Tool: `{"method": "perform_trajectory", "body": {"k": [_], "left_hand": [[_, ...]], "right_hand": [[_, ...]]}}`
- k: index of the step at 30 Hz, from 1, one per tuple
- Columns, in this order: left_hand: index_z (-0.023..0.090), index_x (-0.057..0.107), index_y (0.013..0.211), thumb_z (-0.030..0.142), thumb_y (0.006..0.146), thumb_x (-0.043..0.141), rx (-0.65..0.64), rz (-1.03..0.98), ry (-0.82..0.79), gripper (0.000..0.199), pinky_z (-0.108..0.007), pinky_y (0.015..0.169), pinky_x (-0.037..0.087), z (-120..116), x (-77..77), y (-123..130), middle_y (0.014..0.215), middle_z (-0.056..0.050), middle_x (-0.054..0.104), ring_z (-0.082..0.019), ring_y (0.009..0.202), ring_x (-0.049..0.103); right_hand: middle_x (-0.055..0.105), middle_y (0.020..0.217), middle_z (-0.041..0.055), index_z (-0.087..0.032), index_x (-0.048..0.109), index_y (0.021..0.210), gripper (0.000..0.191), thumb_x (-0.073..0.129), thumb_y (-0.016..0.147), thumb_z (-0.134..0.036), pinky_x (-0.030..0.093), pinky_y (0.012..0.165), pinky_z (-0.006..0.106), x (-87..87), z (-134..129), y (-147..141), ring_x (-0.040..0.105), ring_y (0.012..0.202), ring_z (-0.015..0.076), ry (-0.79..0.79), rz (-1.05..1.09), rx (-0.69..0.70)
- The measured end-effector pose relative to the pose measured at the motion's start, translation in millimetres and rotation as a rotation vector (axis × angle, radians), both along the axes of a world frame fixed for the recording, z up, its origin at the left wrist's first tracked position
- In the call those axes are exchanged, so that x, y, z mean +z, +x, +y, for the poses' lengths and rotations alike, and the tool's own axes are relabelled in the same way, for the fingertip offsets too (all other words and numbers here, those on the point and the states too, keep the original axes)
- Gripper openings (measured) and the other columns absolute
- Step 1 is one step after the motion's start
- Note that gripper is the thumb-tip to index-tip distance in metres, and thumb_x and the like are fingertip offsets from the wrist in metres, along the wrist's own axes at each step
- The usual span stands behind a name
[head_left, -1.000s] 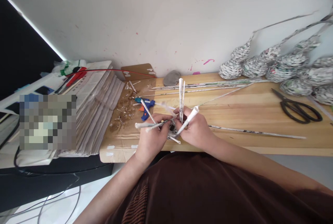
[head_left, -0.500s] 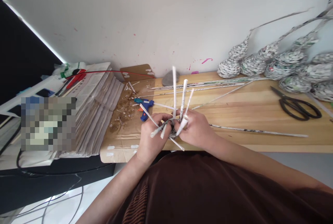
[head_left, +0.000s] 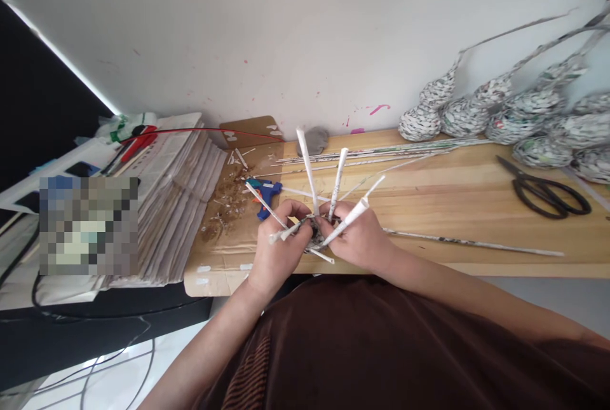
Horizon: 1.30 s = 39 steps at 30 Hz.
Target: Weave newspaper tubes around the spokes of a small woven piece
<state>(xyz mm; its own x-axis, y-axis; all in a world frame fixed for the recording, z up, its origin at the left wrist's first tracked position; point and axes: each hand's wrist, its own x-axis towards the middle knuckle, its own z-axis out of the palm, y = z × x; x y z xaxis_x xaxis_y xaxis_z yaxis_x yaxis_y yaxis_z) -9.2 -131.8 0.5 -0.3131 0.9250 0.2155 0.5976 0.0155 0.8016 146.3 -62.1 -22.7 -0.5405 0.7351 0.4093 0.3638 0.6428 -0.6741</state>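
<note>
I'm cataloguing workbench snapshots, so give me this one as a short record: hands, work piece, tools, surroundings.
Left hand: grips left side of woven paper piece
Right hand: grips its right side
Work piece: paper sticks fan outward
Tools: blue glue gun on cardboard; black scissors on wooden table
Back right: gourd-like weavings
Far left: paper stack

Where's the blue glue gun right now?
Head view, left of centre: the blue glue gun lies near the right edge of the brown cardboard, just beyond the left hand.
</note>
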Motion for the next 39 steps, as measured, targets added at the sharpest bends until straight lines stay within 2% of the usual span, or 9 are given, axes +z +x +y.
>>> {"method": "perform_trajectory", "body": {"k": [4,8,13,17,21,25,29,33,39], "left_hand": [[0.022,0.066,0.103,0.016,0.08,0.063,-0.045,-0.008,-0.043,0.024,-0.02,0.058,0.048,-1.9,5.1,-4.4,0.086,0.003,0.068,-0.008,0.059,0.059],[0.021,0.066,0.121,0.032,0.076,0.075,-0.088,-0.08,-0.159,0.047,-0.026,0.063,0.056,-9.9,17.0,-12.4,0.103,-0.004,0.072,-0.014,0.07,0.069],[0.019,0.077,0.099,0.034,0.082,0.071,0.055,0.123,-0.09,0.023,-0.033,0.078,0.059,-14.1,23.5,-15.4,0.09,-0.005,0.078,-0.02,0.08,0.073],[0.021,0.077,0.084,0.026,0.081,0.07,0.041,0.218,-0.044,0.009,-0.029,0.073,0.058,-7.3,20.2,-12.6,0.08,-0.002,0.079,-0.018,0.073,0.073],[0.021,0.074,0.076,0.023,0.08,0.068,0.049,0.278,-0.017,0.008,-0.027,0.066,0.054,-1.7,15.7,-10.2,0.073,-0.001,0.077,-0.018,0.069,0.072],[0.021,0.069,0.078,0.019,0.081,0.063,0.014,0.272,-0.032,0.008,-0.025,0.06,0.048,-1.3,12.1,-8.3,0.07,0.001,0.073,-0.015,0.061,0.067],[0.021,0.069,0.08,0.019,0.082,0.062,-0.011,0.371,-0.006,0.007,-0.027,0.062,0.049,-2.4,14.4,-5.7,0.073,-0.002,0.073,-0.017,0.066,0.068],[0.02,0.071,0.081,0.02,0.082,0.062,-0.003,0.342,-0.006,0.01,-0.028,0.067,0.052,-2.2,18.2,-4.3,0.079,-0.003,0.076,-0.019,0.073,0.072],[0.019,0.072,0.076,0.021,0.082,0.062,-0.009,0.355,-0.012,0.012,-0.03,0.069,0.055,2.2,16.8,-7.3,0.073,-0.003,0.075,-0.021,0.072,0.073]], "right_hand": [[0.073,0.081,0.006,-0.019,0.066,0.086,0.005,0.061,0.084,-0.019,0.049,0.07,0.027,-6.3,2.6,-0.8,0.068,0.074,0.0187,0.084,0.004,-0.009],[0.073,0.081,0.0064,-0.018,0.066,0.089,0.007,0.06,0.087,-0.022,0.046,0.068,0.026,-4.1,7.2,-1.1,0.067,0.075,0.0185,0.184,-0.04,-0.019],[0.073,0.078,0.0059,-0.019,0.065,0.082,0.01,0.058,0.087,-0.025,0.045,0.068,0.029,12.6,6.3,-2.6,0.067,0.075,0.0206,0.222,-0.169,-0.033],[0.074,0.08,0.0072,-0.018,0.066,0.086,0.01,0.057,0.086,-0.023,0.046,0.07,0.03,18.6,2.6,-5.1,0.067,0.077,0.0217,0.221,-0.213,-0.031],[0.073,0.081,0.0085,-0.017,0.066,0.087,0.011,0.056,0.087,-0.022,0.046,0.07,0.031,16.3,1.2,-7.0,0.066,0.078,0.022,0.251,-0.224,-0.036],[0.072,0.079,0.0074,-0.017,0.066,0.086,0.013,0.056,0.09,-0.025,0.045,0.071,0.03,12.3,0.4,-8.4,0.065,0.077,0.0212,0.279,-0.172,-0.032],[0.07,0.076,0.0063,-0.018,0.066,0.086,0.011,0.057,0.091,-0.022,0.043,0.071,0.03,9.0,0.7,-8.3,0.063,0.075,0.0201,0.308,-0.137,-0.036],[0.07,0.077,0.0061,-0.019,0.064,0.084,0.011,0.058,0.092,-0.024,0.042,0.071,0.029,7.6,0.8,-7.6,0.062,0.076,0.0199,0.301,-0.138,-0.041],[0.068,0.074,0.0066,-0.018,0.063,0.083,0.012,0.055,0.092,-0.021,0.04,0.067,0.03,6.2,0.9,-7.2,0.06,0.073,0.0204,0.354,-0.123,-0.037]]}}
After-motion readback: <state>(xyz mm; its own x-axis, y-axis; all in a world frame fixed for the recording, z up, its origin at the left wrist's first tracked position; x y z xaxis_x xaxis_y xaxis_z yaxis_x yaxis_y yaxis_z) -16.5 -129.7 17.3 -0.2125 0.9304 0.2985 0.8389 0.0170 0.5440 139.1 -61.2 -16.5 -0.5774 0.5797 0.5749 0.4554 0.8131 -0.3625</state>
